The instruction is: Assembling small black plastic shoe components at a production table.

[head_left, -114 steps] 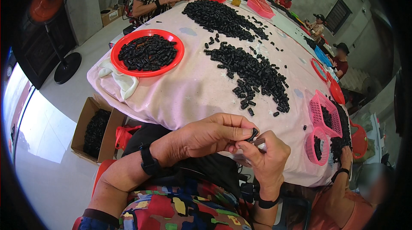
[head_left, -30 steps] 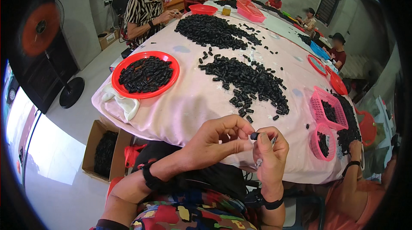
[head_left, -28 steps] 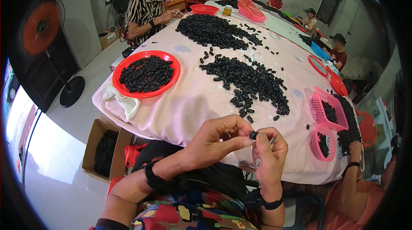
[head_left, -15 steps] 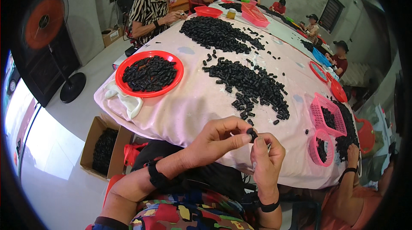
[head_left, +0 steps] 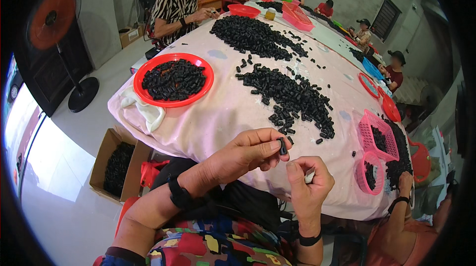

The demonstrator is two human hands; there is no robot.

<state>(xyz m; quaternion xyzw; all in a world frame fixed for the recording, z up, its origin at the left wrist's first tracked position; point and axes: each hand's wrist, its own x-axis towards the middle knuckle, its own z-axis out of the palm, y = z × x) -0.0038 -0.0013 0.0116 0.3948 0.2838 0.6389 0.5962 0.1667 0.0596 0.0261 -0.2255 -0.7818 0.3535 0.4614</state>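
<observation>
Pinched between the thumb and fingers of my left hand (head_left: 250, 152) is a small black cylindrical piece (head_left: 282, 147), held upright over the near edge of the table. Just to its right, my right hand (head_left: 310, 184) is closed with the thumb up, apart from the piece. Something small and pale shows between its thumb and fingers, too hidden to name. Beyond my hands lies a loose pile of similar black pieces (head_left: 292, 97), with a larger pile (head_left: 253, 37) behind it. A red round tray (head_left: 207, 87) heaped with black pieces sits at the left.
A pink-clothed table (head_left: 218, 127) stretches away, with several people along it. A white cloth (head_left: 148, 114) hangs at its left edge. On the right are a pink basket (head_left: 367, 129) and a co-worker's arm (head_left: 399, 201). A cardboard box (head_left: 96, 166) of black pieces stands on the floor; a fan (head_left: 82, 92) stands behind.
My hands have come apart: the left has moved slightly up and left with the black piece now upright, while the right no longer touches it.
</observation>
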